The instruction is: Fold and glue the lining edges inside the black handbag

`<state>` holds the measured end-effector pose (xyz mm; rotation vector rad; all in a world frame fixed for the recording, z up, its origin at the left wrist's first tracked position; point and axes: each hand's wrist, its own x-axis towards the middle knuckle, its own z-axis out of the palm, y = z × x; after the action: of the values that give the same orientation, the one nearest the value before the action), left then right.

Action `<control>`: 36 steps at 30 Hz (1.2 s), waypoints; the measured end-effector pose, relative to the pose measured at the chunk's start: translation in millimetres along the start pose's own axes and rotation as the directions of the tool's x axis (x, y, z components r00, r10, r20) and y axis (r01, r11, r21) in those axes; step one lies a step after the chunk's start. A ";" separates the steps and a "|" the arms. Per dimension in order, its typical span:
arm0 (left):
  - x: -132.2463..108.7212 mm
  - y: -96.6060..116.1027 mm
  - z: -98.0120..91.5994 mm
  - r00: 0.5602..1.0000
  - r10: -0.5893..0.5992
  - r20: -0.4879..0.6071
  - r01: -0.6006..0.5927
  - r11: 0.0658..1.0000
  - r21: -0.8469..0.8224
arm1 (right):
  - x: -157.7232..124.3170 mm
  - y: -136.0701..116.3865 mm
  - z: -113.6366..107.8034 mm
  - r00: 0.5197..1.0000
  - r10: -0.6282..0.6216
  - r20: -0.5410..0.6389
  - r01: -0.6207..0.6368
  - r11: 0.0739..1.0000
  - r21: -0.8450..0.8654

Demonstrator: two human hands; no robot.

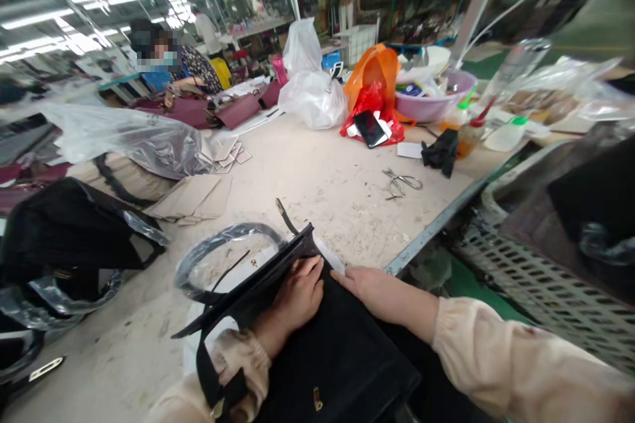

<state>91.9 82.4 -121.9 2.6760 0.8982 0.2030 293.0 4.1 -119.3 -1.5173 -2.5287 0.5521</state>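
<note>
A black handbag (342,357) lies at the table's front edge, with a gold clasp low on its body and a plastic-wrapped handle (218,241) arching up at the left. My left hand (301,291) rests on the bag just under its raised flap, fingers stretched out and nearly flat. At the bag's upper right edge, my right hand (367,284) touches the black material with extended fingers; its lower fingers are partly hidden. White paper shows behind the flap. Metal scissors (401,183) lie on the table beyond the hands.
More black bags (74,231) and stacked beige pieces (196,198) are at left. A phone (370,129), red and orange bags, a purple basin (436,102) and bottles stand at the back right. A plastic crate (540,277) is beside the table. People work farther off.
</note>
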 end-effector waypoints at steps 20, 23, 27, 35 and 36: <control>-31.1 -6.1 -7.0 0.997 0.054 0.046 -0.058 0.995 0.076 | 13.1 -10.5 -4.9 0.992 0.112 0.054 -0.100 0.978 -0.181; -27.3 -7.4 0.0 0.996 0.086 0.026 -0.089 0.987 0.133 | 15.6 -14.8 -0.5 0.987 0.150 0.060 -0.134 0.967 -0.214; -24.3 -8.8 6.3 0.996 0.087 -0.009 -0.084 0.982 0.166 | 10.0 -16.1 3.3 0.985 0.170 0.005 -0.166 0.966 -0.199; -6.3 -11.9 10.4 0.994 0.104 -0.011 -0.102 0.984 0.147 | 10.2 -9.5 1.7 0.970 0.245 0.001 -0.244 0.969 -0.034; -4.6 -12.9 11.5 0.994 0.107 -0.033 -0.100 0.982 0.162 | 10.1 -8.4 -0.3 0.969 0.247 0.004 -0.247 0.969 -0.007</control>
<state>83.7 86.5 -137.2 2.8806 0.8203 0.2186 281.4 9.5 -116.5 -1.8491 -2.3613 0.5790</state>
